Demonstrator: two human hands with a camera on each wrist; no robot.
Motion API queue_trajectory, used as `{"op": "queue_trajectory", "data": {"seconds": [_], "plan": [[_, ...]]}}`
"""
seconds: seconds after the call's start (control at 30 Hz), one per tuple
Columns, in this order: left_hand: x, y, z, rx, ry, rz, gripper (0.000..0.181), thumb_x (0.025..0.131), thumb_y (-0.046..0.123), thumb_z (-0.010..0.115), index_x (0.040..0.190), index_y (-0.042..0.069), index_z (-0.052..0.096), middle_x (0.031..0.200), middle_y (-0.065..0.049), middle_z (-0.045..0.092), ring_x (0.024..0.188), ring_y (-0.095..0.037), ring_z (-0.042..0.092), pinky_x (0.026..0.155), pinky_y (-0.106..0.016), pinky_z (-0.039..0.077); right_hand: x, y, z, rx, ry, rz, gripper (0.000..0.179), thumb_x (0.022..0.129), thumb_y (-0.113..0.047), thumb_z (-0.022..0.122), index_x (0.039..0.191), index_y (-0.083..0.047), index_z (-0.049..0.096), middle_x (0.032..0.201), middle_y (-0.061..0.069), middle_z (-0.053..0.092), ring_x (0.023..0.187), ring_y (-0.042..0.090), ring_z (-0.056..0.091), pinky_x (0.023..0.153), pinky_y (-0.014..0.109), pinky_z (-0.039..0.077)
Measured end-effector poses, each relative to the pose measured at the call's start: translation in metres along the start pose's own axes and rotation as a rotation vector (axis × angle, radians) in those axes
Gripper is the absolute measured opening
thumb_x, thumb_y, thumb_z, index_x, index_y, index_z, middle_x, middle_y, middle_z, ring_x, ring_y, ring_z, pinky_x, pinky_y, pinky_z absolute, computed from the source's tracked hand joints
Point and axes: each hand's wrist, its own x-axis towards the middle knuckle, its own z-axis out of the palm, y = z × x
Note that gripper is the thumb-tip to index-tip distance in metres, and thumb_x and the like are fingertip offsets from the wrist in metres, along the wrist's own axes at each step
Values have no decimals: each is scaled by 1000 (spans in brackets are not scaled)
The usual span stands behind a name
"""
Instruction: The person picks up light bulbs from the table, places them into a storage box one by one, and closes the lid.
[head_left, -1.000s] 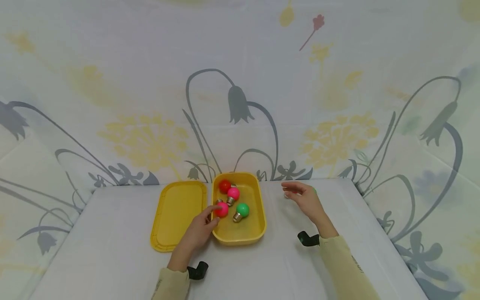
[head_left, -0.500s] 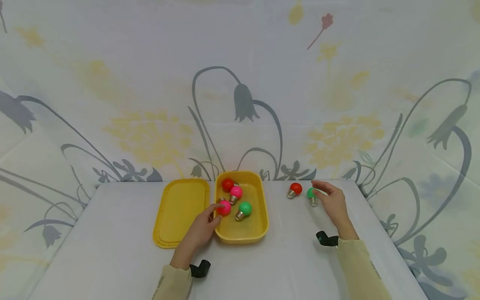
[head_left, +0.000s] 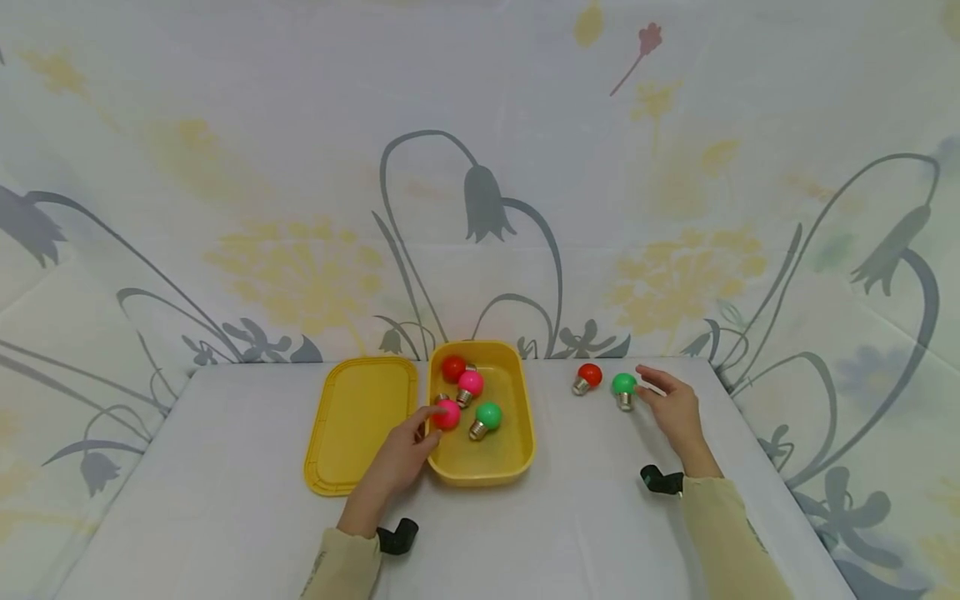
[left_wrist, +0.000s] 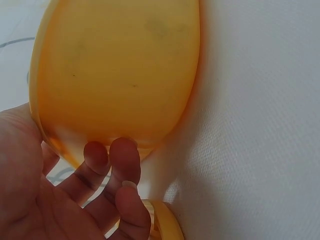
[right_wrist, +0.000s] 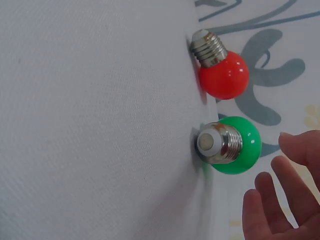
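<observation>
My left hand (head_left: 403,454) grips the left rim of a yellow plastic box (head_left: 525,450). Its index finger reaches over the rim to a pink light bulb (head_left: 447,415), while in the left wrist view other curled fingers (left_wrist: 125,160) lie against the outer wall. Also inside the box are a red bulb (head_left: 453,368), a second pink bulb (head_left: 471,382) and a green bulb (head_left: 488,416). On the table, my right hand (head_left: 675,412) holds nothing, fingers loosely spread just right of another green bulb (right_wrist: 247,145). Left of that one lies another red bulb (right_wrist: 225,75).
A yellow lid (head_left: 360,425) lies flat on the white-covered table (head_left: 525,542), left of the box. Flower-printed cloth (head_left: 480,100) hangs behind the table and along its sides. A black wrist mount (head_left: 662,480) sticks out from each sleeve.
My right hand has moved right, first uncovering the red bulb on the table, then coming away from the green bulb beside it. The left hand has stayed at the box's rim.
</observation>
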Motion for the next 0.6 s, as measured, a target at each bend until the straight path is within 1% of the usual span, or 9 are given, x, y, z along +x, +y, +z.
{"op": "queue_trajectory", "data": {"seconds": [0.1, 0.23, 0.43, 0.5, 0.6], "plan": [[-1, 1, -1, 2, -4, -6, 34, 100, 20, 58, 134, 24, 58, 95, -7, 51, 93, -24, 49, 73, -36, 40, 1, 2, 0, -2, -24, 31, 39, 94, -9, 67, 133, 0, 62, 134, 18, 60, 128, 34, 52, 82, 11, 41], [-1, 2, -1, 8, -7, -9, 35, 100, 21, 58, 135, 23, 57, 94, -6, 50, 93, -23, 49, 73, -36, 40, 3, 3, 0, 33, -55, 66, 43, 95, -10, 67, 135, 1, 59, 136, 20, 58, 130, 34, 50, 84, 15, 40], [0, 1, -2, 10, -10, -6, 35, 100, 21, 59, 134, 25, 58, 94, -6, 50, 92, -22, 49, 72, -36, 40, 5, 8, 2, 74, -101, 66, 45, 95, -10, 67, 137, 3, 56, 137, 23, 56, 131, 35, 48, 86, 13, 38], [0, 1, -2, 6, -13, -1, 34, 100, 21, 59, 134, 24, 58, 92, -6, 50, 91, -22, 49, 72, -36, 39, 6, 10, 3, 72, -108, 64, 46, 94, -9, 67, 137, 2, 56, 137, 23, 56, 131, 35, 48, 88, 15, 39], [-1, 3, -3, 0, -12, 3, 35, 99, 21, 59, 134, 24, 58, 94, -6, 50, 93, -22, 49, 73, -36, 40, 8, 11, 5, 69, -114, 72, 46, 95, -9, 66, 139, 0, 55, 138, 22, 55, 133, 33, 47, 94, 22, 39]]}}
